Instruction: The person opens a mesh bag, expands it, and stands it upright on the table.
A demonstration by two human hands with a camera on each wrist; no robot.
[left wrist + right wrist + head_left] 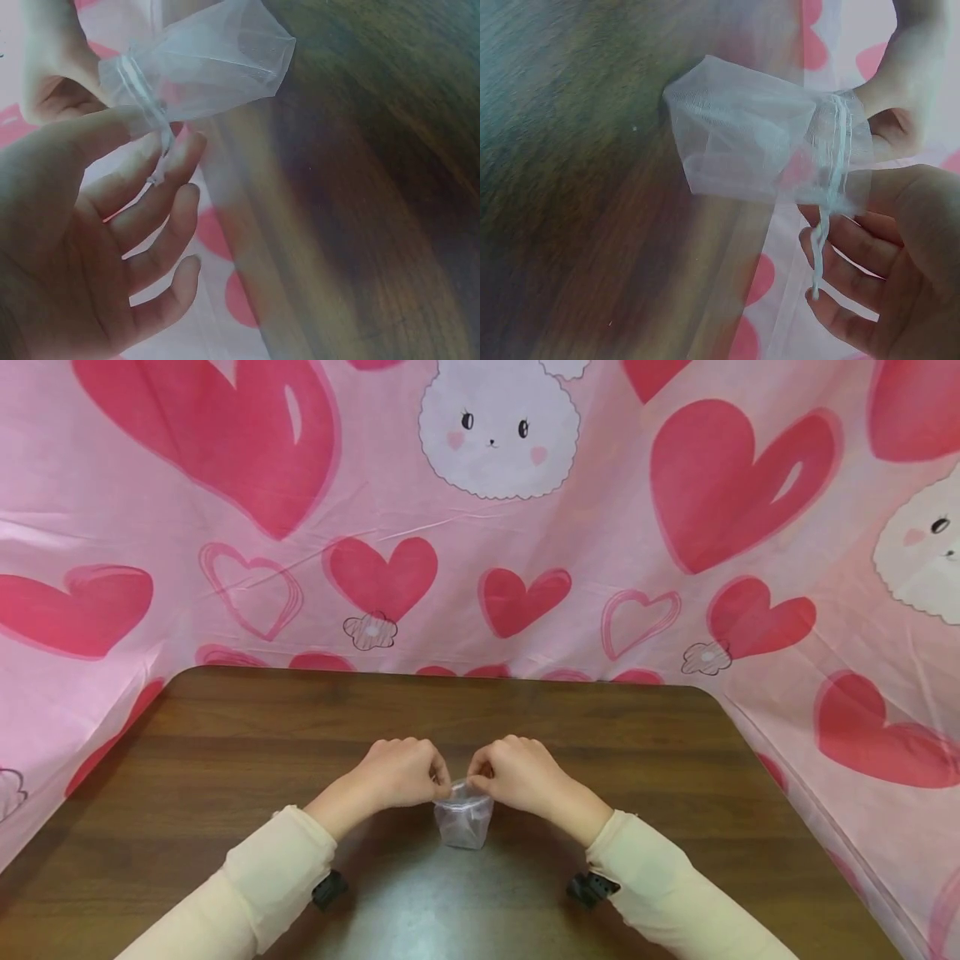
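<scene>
A small sheer white drawstring pouch point(463, 824) hangs upright between both hands, just over the table or touching it; I cannot tell which. My left hand point(407, 774) pinches one side of its mouth between thumb and fingers. On the opposite side, my right hand point(517, 777) pinches the rim the same way. In the left wrist view, a white drawstring end point(159, 161) dangles across the fingers. Another cord end point(817, 259) hangs by the fingers in the right wrist view. Through the thin mesh of the pouch point(742, 142) no contents show.
The dark brown wooden table point(300, 718) has rounded far corners. Pink cloth point(457, 543) printed with hearts and fluffy white faces hangs behind it and along both sides. Dark straps point(592, 889) sit at the wrists below cream sleeves point(277, 868).
</scene>
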